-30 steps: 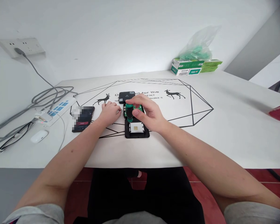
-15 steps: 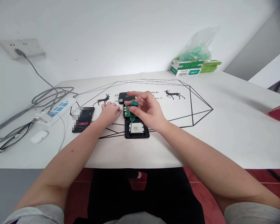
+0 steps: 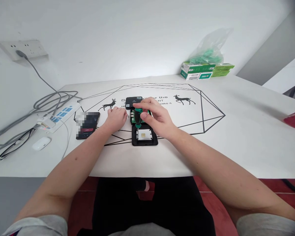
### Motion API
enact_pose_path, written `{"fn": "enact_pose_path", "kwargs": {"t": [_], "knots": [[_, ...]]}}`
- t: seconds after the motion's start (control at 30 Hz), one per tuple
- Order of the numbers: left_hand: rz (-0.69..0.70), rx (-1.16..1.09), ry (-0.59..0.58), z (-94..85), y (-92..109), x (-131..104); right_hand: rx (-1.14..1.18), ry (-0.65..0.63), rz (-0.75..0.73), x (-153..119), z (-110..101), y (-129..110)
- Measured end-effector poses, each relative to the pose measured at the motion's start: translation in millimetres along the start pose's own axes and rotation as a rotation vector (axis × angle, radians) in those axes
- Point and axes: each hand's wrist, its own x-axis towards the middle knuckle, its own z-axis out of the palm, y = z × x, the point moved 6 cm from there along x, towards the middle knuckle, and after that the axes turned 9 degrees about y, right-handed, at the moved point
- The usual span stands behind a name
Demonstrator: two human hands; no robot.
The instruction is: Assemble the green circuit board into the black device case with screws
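My right hand (image 3: 158, 117) grips a screwdriver (image 3: 138, 117) with a green and black handle, held nearly upright. Its thin shaft points down to the upper left corner of an open black case (image 3: 145, 143), which frames a white plate with a gold square. Behind that lies a second black case part with a green circuit board (image 3: 132, 115), partly covered by the hand. Curled on the table to the left is my left hand (image 3: 116, 119). Its fingertips are hidden, so what they hold, if anything, does not show. Tiny metal pieces (image 3: 128, 116) lie beside it.
A black cover (image 3: 134, 102) lies behind the circuit board. To the left are a phone (image 3: 88, 126), a power strip (image 3: 64, 114) with grey cables, glasses (image 3: 17, 144) and a white earbud case (image 3: 41, 143). Green boxes (image 3: 198, 68) topped by a plastic bag (image 3: 208, 49) stand at the back right.
The right hand's fingers have shifted around the handle, showing more of its black side. The screwdriver remains at the case's upper left corner. My left hand has barely moved.
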Motion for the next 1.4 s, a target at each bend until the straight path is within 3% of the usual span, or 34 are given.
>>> {"fn": "enact_pose_path", "kwargs": {"t": [0.27,0.4,0.57,0.7,0.9,1.13,1.23,1.4], "knots": [[0.028,-0.105,0.011,-7.2,6.5,0.9,0.047,0.012,0.036,2.3,-2.3,3.8],[0.066,-0.317,0.01,-12.8,12.1,0.1,0.153,0.036,0.144,0.1,4.2,11.2],[0.004,-0.628,-0.021,-15.5,16.7,-4.3,0.184,0.065,0.301,-5.2,10.9,20.2],[-0.078,-0.817,-0.102,-15.8,20.3,-8.5,0.034,0.169,0.24,-5.6,5.3,16.4],[-0.132,-1.012,-0.236,-13.2,22.3,-11.6,0.0,0.035,0.248,-9.5,11.9,25.7],[-0.053,-1.184,-0.411,-16.1,32.9,-16.7,-0.015,0.325,0.147,3.5,-28.6,32.4],[-0.029,-1.24,-0.446,-20.1,36.2,-19.1,-0.004,0.36,0.096,8.4,-38.4,32.0],[0.008,-1.271,-0.463,-22.8,40.3,-20.2,0.001,0.362,0.097,7.7,-37.4,37.9]]}}
